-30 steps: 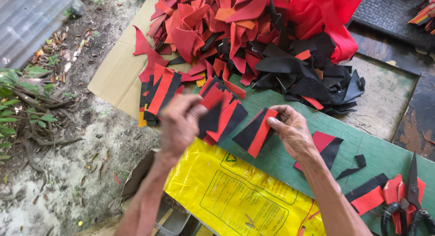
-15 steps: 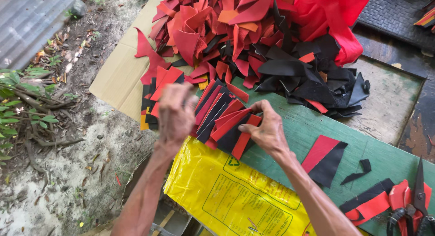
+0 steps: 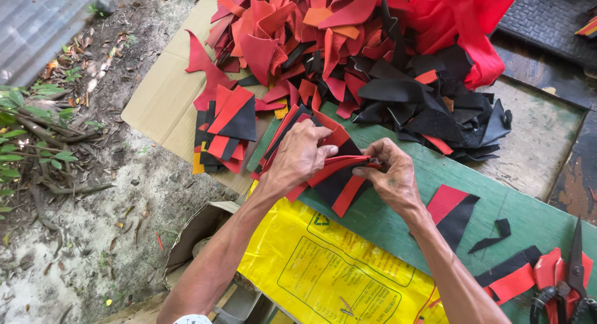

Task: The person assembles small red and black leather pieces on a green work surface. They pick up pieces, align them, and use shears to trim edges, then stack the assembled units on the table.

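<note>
A stack of red and black pieces is being squared on the green table, pinched by the left hand and right hand; alignment is judged next.

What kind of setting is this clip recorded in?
Probably an informal outdoor cutting workspace for fabric or leather pieces. A large heap of red and black cut scraps lies on a green painted board and flattened brown cardboard, black-handled shears lie nearby, and bare dirt ground with leaves is alongside.
</note>
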